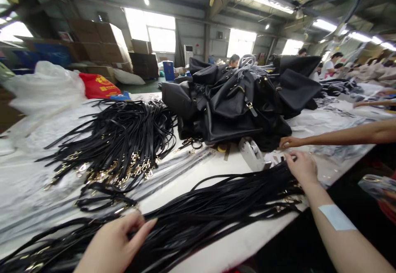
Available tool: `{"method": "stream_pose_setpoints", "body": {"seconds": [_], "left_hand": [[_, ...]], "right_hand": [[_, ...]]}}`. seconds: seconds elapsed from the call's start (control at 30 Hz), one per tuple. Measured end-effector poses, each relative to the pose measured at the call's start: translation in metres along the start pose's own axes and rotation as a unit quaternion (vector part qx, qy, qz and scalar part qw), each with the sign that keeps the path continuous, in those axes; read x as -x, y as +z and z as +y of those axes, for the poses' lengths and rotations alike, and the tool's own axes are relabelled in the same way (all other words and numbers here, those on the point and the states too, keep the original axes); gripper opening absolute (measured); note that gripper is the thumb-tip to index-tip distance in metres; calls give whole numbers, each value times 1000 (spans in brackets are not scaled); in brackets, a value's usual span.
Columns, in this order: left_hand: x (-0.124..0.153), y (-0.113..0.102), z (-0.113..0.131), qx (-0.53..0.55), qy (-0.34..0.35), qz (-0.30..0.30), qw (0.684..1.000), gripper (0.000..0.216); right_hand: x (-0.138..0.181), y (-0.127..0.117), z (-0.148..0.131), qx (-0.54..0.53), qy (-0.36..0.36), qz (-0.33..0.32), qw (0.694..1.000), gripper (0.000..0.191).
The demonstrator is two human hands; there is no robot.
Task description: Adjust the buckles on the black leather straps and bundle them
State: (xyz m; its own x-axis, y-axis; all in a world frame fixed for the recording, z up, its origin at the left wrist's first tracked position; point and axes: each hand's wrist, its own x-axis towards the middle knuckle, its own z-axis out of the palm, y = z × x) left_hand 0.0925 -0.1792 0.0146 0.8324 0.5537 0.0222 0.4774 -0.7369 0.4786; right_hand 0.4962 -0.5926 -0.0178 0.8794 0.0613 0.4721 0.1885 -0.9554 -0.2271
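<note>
Now the left hand pinches narrow fingers on the near end of the thin, glossy black strap bundle, right hand over its far end, grip unclear.

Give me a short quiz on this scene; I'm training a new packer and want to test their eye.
1. True or false: the left hand lies on the long bundle of black straps.
2. What is heaped behind the straps? A) white shoes B) black bags C) glass bottles
3. Whose is the third hand, reaching in just beyond the right hand?
Key: 1 true; 2 B; 3 another person's, its arm coming in from the right.
</note>
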Motion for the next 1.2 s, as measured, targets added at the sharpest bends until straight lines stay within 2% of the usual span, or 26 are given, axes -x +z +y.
{"method": "stream_pose_setpoints", "body": {"seconds": [0.03, 0.1, 0.17, 0.23, 0.33, 0.37, 0.4, 0.47, 0.6, 0.67, 0.7, 0.77, 0.9, 0.97, 1.07, 1.2], "left_hand": [[0, 8, 10, -4, -4, -27, 1000, 45], [-1, 26, 30, -1, -13, -43, 999, 39], [-2, 45, 50, 33, -15, -53, 998, 32], [-4, 61, 64, 44, -6, -73, 996, 32], [-7, 73, 75, 54, 41, -97, 993, 30], [-8, 73, 75, 56, 57, -101, 992, 27], [-8, 70, 72, 58, 66, -104, 991, 24], [-5, 59, 62, 72, 57, -108, 990, 26], [5, 29, 31, 144, 2, -99, 985, 34], [9, 23, 21, 165, -9, -80, 983, 29], [10, 24, 19, 169, -12, -75, 983, 28], [11, 32, 21, 175, -13, -79, 981, 27], [8, 53, 30, 168, 1, -98, 981, 28], [6, 55, 30, 176, 3, -95, 980, 27], [5, 49, 25, 197, 7, -80, 977, 25], [6, 45, 23, 264, 27, -89, 960, 24]], "right_hand": [[15, 5, -19, -36, -38, -1, 999, 34], [55, 14, -63, -117, -118, -15, 986, 34], [104, 17, -110, -211, -201, -46, 955, 33], [152, 14, -154, -373, -285, -139, 872, 27], [205, 8, -202, -479, -328, -311, 752, 37], [214, 9, -212, -489, -324, -354, 728, 40], [217, 11, -218, -490, -315, -384, 716, 41], [208, 20, -222, -469, -290, -401, 732, 42], [162, 43, -208, -386, -218, -353, 824, 47], [147, 47, -204, -352, -196, -325, 855, 51], [144, 48, -206, -347, -198, -315, 861, 52], [151, 44, -215, -359, -230, -313, 849, 52], [183, 35, -238, -400, -343, -358, 771, 47], [194, 35, -243, -397, -372, -387, 744, 45], [196, 39, -241, -402, -365, -403, 737, 44], [192, 38, -236, -442, -339, -372, 743, 43]]}}
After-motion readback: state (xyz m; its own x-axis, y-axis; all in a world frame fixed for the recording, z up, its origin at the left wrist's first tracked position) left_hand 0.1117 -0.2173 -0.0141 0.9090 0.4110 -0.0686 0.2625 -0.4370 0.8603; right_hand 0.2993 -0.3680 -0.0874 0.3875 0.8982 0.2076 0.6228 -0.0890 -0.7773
